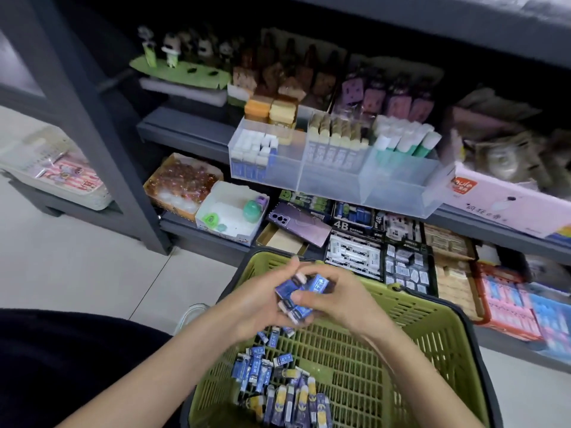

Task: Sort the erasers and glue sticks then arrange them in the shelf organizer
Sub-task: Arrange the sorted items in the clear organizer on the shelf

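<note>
Over the green slatted plastic basket, left hand and right hand both clasp small blue paper-sleeved block erasers, probably light, firm, slippery-sleeved, best pinched across their long sides.

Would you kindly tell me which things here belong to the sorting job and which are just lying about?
Job: blue erasers gripped between left hand and right hand; loose erasers in the green basket; clear shelf organizer; glue sticks in its rightmost compartment.
Lying about: purple phone; box of orange beads; pink box.
</note>
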`<state>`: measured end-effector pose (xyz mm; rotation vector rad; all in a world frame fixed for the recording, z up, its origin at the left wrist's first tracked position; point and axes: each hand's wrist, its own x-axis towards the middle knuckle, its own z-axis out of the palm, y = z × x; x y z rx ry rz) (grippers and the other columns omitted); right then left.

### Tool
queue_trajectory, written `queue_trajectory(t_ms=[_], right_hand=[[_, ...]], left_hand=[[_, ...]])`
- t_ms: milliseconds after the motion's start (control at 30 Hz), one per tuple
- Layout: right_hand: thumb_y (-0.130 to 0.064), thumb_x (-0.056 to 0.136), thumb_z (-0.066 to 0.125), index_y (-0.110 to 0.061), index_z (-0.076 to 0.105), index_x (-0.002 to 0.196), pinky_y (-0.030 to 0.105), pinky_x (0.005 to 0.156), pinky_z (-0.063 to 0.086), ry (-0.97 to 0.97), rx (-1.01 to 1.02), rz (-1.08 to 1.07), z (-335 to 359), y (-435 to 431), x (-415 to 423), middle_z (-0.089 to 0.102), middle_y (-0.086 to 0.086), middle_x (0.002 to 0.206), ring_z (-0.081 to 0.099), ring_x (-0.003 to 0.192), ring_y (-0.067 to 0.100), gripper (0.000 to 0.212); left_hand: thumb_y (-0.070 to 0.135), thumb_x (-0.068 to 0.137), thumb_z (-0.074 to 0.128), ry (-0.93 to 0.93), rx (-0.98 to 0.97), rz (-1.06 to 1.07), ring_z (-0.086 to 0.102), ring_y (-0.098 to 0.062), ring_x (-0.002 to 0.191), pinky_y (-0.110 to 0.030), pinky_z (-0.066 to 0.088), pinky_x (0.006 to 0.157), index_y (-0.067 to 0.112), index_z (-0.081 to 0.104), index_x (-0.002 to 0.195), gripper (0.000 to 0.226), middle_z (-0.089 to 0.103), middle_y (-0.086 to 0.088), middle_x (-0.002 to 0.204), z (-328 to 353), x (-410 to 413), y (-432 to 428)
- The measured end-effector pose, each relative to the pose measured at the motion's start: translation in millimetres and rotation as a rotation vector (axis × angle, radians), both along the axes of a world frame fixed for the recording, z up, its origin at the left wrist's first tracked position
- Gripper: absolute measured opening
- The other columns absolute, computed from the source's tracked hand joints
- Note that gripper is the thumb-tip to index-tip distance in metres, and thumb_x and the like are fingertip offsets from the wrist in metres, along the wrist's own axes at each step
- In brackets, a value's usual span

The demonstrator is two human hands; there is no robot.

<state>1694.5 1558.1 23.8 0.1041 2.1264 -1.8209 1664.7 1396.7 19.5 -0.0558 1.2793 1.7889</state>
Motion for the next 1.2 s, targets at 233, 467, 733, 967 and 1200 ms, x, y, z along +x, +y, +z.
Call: queue_trajectory(t_ms=[233,467,733,967,1200], right_hand=[[-0.034,0.071,0.079,-0.04,0.049,0.107,0.02,0.069,0.047,0.44,0.527,-0.142,68,-14,-11,0.067,-0.014,0.092,0.062,0.072,0.002,0.047],[-0.032,0.091,0.058,-0.031,0.041,0.082,0.017,0.052,0.036,0.556,0.528,-0.236,106,-19,-38,0.055,-0.01,0.06,0.052,0.055,0.001,0.019],[-0.015,0.089,0.063,-0.019,0.041,0.099,0.02,0.04,0.036,0.424,0.129,-0.324,142,-6,-87,0.069,0.006,0.067,0.048,0.044,0.012,0.025],[-0.023,0.09,0.061,-0.023,0.063,0.118,0.017,0.062,0.036,0.43,0.814,-0.107,137,-15,-127,0.057,-0.017,0.081,0.051,0.07,0.004,0.029],[-0.015,0.087,0.059,-0.012,0.062,0.109,0.025,0.06,0.032,0.334,0.936,-0.098,130,-28,-170,0.049,-0.007,0.082,0.05,0.087,0.016,0.023]], left_hand=[[0.021,0.075,0.062,-0.132,0.235,0.183,0.066,-0.025,0.081,-0.044,0.054,0.078,0.021,0.07,0.106,0.033,0.07,-0.014,0.106,60,-22,4],[0.005,0.084,0.057,-0.206,0.333,0.362,0.067,-0.025,0.062,-0.025,0.051,0.047,0.011,0.065,0.099,0.018,0.071,-0.013,0.083,106,-43,8],[0.008,0.092,0.054,-0.127,0.238,0.529,0.062,-0.03,0.072,-0.018,0.044,0.038,0.011,0.064,0.099,0.013,0.059,-0.019,0.104,134,-87,-24],[0.008,0.092,0.054,-0.04,0.175,0.648,0.063,-0.033,0.074,-0.018,0.044,0.039,0.012,0.065,0.099,0.014,0.061,-0.02,0.098,141,-125,-61],[0.007,0.092,0.054,-0.063,0.162,0.619,0.061,-0.037,0.08,-0.019,0.046,0.041,0.01,0.065,0.102,0.016,0.059,-0.025,0.105,142,-151,-72]])
